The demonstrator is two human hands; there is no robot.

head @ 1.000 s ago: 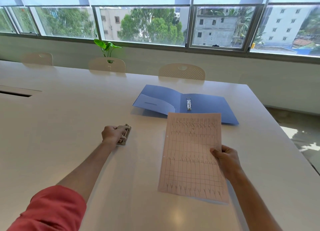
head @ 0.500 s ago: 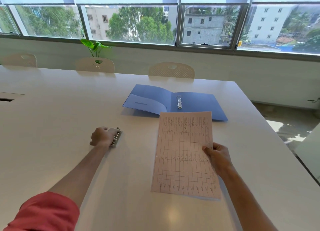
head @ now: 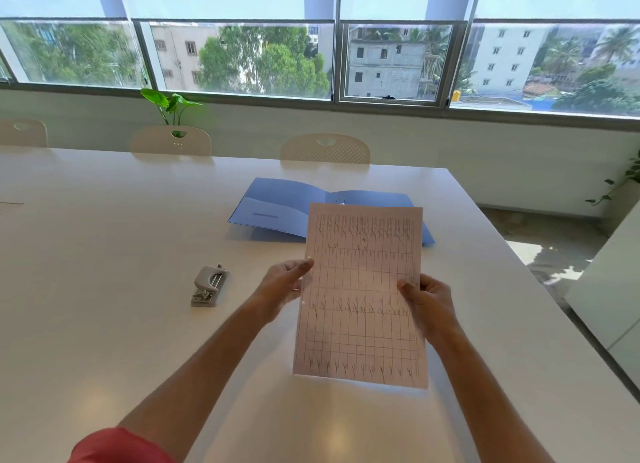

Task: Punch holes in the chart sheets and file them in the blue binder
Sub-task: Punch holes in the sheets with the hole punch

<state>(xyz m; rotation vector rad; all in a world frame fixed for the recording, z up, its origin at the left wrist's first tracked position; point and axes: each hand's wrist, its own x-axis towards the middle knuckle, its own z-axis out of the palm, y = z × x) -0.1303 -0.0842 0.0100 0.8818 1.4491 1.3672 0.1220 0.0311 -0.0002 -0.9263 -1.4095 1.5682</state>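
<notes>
I hold the pink chart sheets [head: 362,296] lifted off the white table [head: 104,237], tilted toward me. Punched holes show along their left edge. My left hand [head: 285,280] pinches that left edge, and my right hand [head: 424,298] grips the right edge. The blue binder [head: 277,209] lies open flat on the table beyond the sheets, and the top of its metal ring [head: 341,201] peeks over the sheets' upper edge. The grey hole punch [head: 209,286] sits alone on the table, left of my left hand.
Three pale chairs [head: 325,149] stand along the table's far side under a row of windows. A green plant [head: 171,107] rises behind one chair. The table's right edge runs diagonally past my right arm, with floor beyond it.
My left hand let go of the hole punch and moved right to take the sheets' left edge. The sheets were raised and now cover part of the binder.
</notes>
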